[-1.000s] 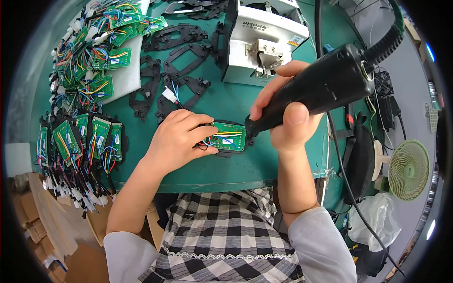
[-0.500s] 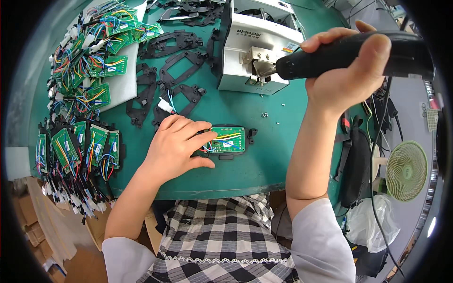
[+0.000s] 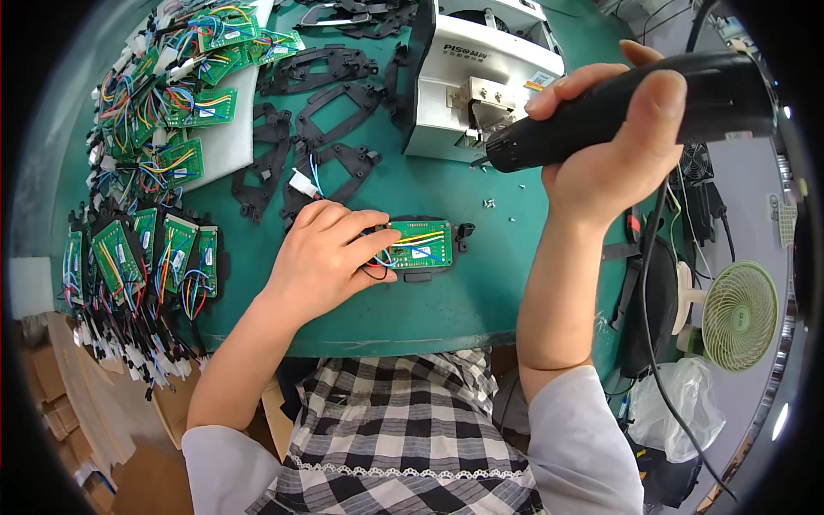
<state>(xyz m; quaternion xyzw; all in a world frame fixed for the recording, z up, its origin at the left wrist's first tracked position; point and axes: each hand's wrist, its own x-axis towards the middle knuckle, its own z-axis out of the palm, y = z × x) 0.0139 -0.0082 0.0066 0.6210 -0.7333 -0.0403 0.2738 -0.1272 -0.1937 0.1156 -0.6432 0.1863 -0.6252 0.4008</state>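
Note:
My left hand [image 3: 322,257] rests on the green table, its fingertips pressing the left end of a green circuit board [image 3: 421,244] with coloured wires, seated on a black plastic frame. My right hand [image 3: 614,146] is raised and grips a black electric screwdriver [image 3: 635,107] with a cable. The screwdriver's tip points left at the metal outlet of a white screw feeder machine [image 3: 481,73]. A few loose screws [image 3: 489,203] lie on the table between the machine and the board.
Several empty black frames [image 3: 318,112] lie at the back. Wired green boards are piled at the far left [image 3: 163,103] and stacked on edge at the near left [image 3: 137,257]. A small green fan [image 3: 738,313] and a plastic bag [image 3: 678,403] sit at the right.
My right hand lifted the screwdriver off the circuit board and carried it up and right to the screw feeder's outlet. My left hand stayed on the board.

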